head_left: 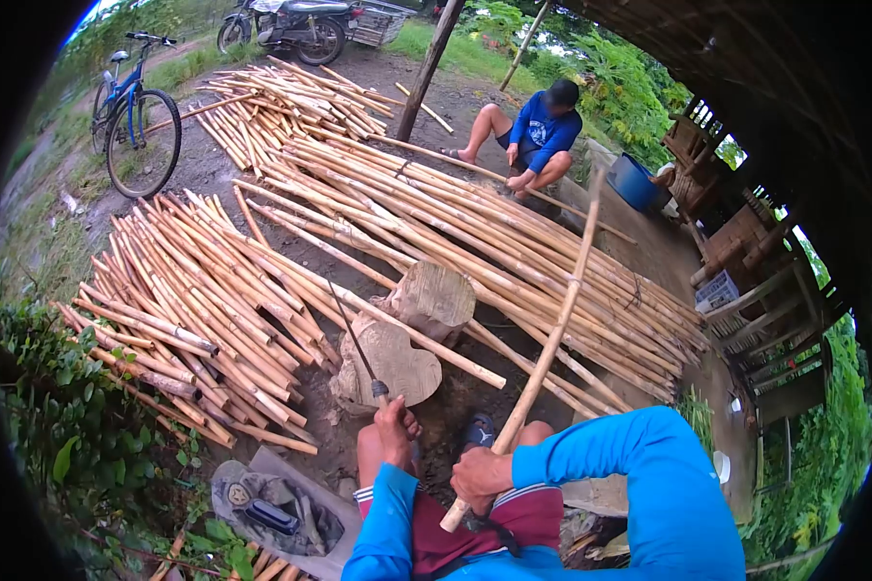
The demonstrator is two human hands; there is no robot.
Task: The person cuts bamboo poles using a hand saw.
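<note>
My left hand (395,432) is closed round the handle of a long thin blade (355,341), which points up and away. In my right hand (482,476) is the lower part of a long pale pole (564,320), slanting up to the right across my knee. Two cut log blocks stand just ahead: a nearer one (397,366) and a farther one (436,295). One pole lies across the nearer block. Beyond the blocks is a wide stack of long poles (513,242).
Shorter poles (203,290) are heaped at the left. A co-worker in blue (543,136) sits behind the stack, holding a pole. Also around are a bicycle (140,126), a motorcycle (295,27), a wooden post (428,73), a blue tub (634,182) and a cap (252,489) at lower left.
</note>
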